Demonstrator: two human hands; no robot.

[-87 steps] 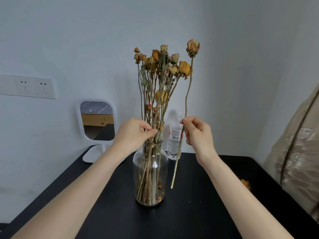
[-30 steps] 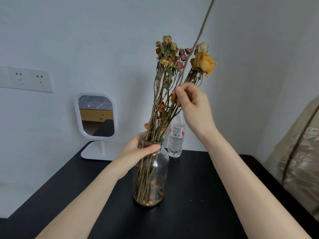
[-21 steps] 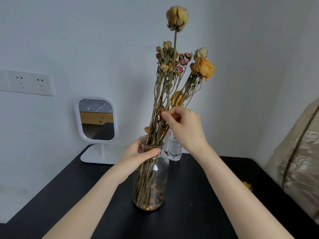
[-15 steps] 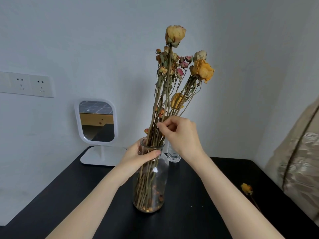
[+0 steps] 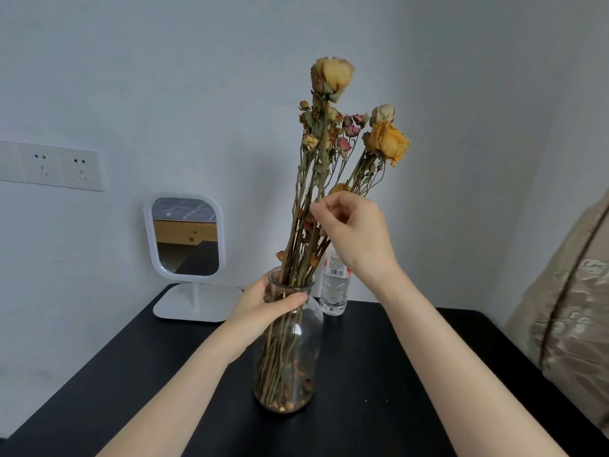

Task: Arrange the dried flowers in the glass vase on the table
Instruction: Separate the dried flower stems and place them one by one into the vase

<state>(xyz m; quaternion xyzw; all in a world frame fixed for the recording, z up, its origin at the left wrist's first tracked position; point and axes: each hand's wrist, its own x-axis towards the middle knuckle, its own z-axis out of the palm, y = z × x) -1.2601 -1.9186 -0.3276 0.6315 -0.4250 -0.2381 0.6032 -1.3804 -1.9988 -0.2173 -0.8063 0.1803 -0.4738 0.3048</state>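
Both bare forearms reach forward and up, the left hand [image 5: 267, 303] wrapped around the neck of the glass vase [image 5: 296, 357] with its thumb across the front, the right hand [image 5: 354, 239] raised higher, fingertips pinching the stem of the tall dried rose [image 5: 331, 79].

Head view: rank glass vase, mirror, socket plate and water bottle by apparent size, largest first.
Largest: glass vase and mirror, about alike; vase is nearer.
Next: socket plate, cut by frame edge.
Smallest: water bottle, partly hidden.
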